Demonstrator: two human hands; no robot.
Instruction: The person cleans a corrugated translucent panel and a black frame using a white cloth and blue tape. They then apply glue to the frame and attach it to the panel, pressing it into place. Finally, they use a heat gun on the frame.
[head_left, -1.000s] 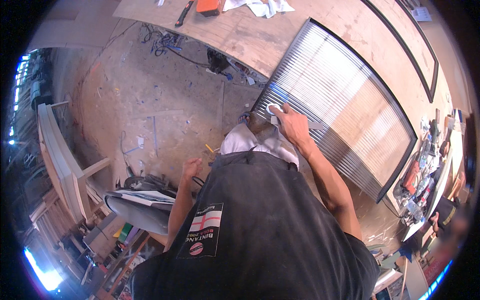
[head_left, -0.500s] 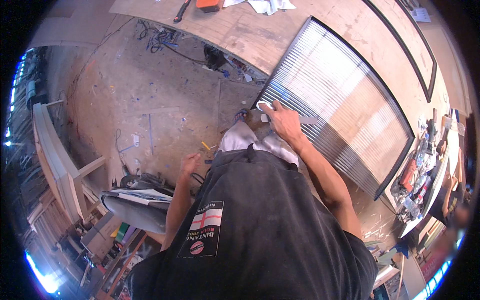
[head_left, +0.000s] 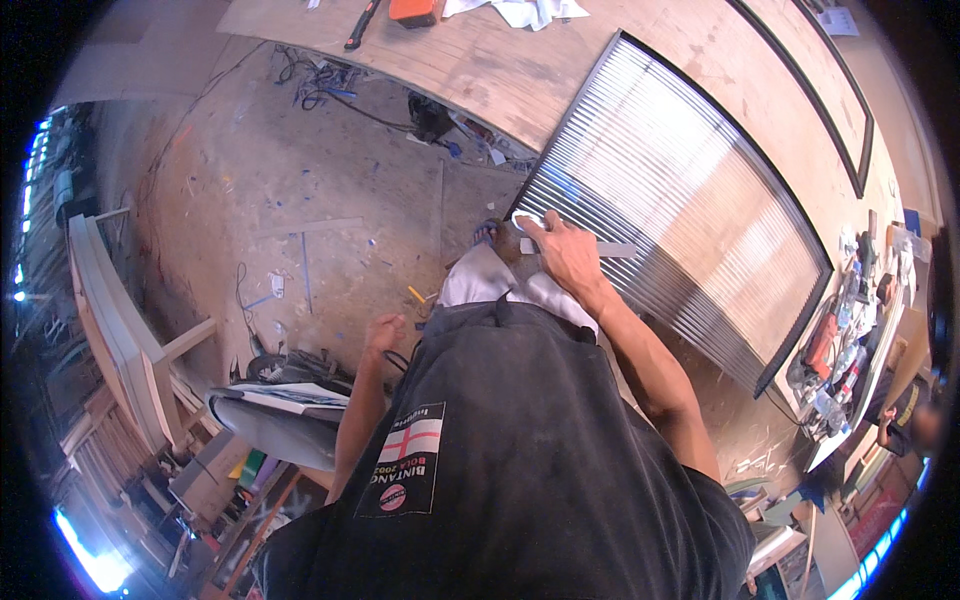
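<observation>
My right hand (head_left: pixel 570 255) is at the near left corner of a black-framed ribbed panel (head_left: pixel 660 170), which lies on the wooden table. Its fingers press a small white cloth (head_left: pixel 522 217) against the frame there. A flat pale grey strip (head_left: pixel 617 249) shows on both sides of that hand, near the panel's edge; its middle is hidden. My left hand (head_left: pixel 384 332) hangs by my left side, away from the table. Its fingers are curled in, and nothing shows in them.
On the plywood table (head_left: pixel 490 75) lie an orange box (head_left: pixel 413 11), a black-handled tool (head_left: pixel 361 25), white cloths (head_left: pixel 525 10) and another black frame (head_left: pixel 860 170). Tools crowd a right-hand surface, including a red power tool (head_left: pixel 823 340). A covered chair (head_left: pixel 285 425) stands left; another person (head_left: pixel 905 415) is far right.
My right hand has shifted very slightly down, the white cloth still at the panel's corner. The left hand stays curled and has barely moved. The whole view has tilted a little.
</observation>
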